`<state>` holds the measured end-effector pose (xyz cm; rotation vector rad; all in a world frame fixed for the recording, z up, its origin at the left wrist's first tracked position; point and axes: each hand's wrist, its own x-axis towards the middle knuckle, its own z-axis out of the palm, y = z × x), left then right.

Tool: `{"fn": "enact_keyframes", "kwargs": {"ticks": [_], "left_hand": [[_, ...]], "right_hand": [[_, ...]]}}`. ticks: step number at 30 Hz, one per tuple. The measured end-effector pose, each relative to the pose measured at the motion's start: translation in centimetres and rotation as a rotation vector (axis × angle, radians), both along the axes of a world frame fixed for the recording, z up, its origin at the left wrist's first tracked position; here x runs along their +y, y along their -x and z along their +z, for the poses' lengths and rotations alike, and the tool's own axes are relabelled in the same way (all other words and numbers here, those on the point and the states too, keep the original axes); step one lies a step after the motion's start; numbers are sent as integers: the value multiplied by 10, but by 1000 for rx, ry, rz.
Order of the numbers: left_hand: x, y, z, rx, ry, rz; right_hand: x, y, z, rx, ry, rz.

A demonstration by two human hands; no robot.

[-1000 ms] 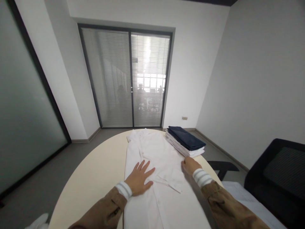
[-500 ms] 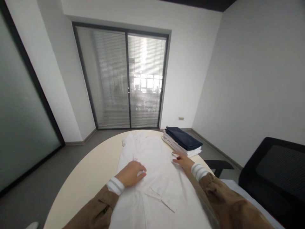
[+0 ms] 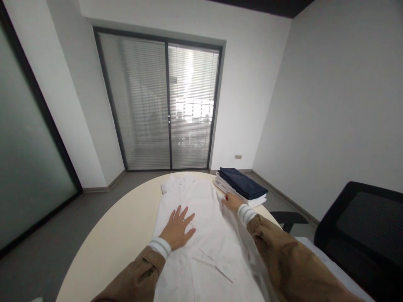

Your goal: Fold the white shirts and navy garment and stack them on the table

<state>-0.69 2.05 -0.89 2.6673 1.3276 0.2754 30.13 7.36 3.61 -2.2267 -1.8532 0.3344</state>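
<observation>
A white shirt [image 3: 201, 201] lies lengthwise over the round table, its collar end at the far side and a sleeve cuff folded across its lower front. My left hand [image 3: 178, 230] rests palm down on the shirt's left half, fingers spread. At the shirt's right edge, my right hand [image 3: 232, 203] is closed with the fabric pinched between thumb and fingers. Some cloth is raised in a fold beside the right forearm. The fingertips of the right hand are partly hidden.
The cream round tabletop [image 3: 122, 226] shows to the left. A stack of folded clothes, dark navy garment [image 3: 244, 183] on top of white ones, sits at the far right edge close to my right hand. A black mesh chair [image 3: 362, 226] stands at the right.
My left hand has spread its fingers and pressed flat on the shirt. My right hand has moved left and slightly away from me, closing on the shirt's edge and drawing the fabric inward.
</observation>
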Motion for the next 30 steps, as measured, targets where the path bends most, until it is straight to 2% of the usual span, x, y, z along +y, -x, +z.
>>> {"fn": "enact_keyframes", "kwargs": {"ticks": [6, 11, 15, 19, 24, 27, 30], "left_hand": [[1, -1, -3, -22, -6, 3], [2, -1, -4, -31, -6, 15], [5, -1, -5, -94, 42, 33], [8, -2, -5, -200, 94, 63], [8, -2, -2, -226, 103, 48], [7, -2, -2, -168, 63, 30], [8, -2, -4, -138, 43, 30]], "right_hand": [[2, 32, 36, -34, -16, 163], [-3, 72, 51, -24, -24, 271], [-12, 103, 51, 9, -7, 340], [-23, 126, 35, 55, 43, 415], [-41, 129, 18, 101, 176, 524], [-52, 117, 24, 78, 283, 529], [-64, 104, 41, -25, 530, 565]]}}
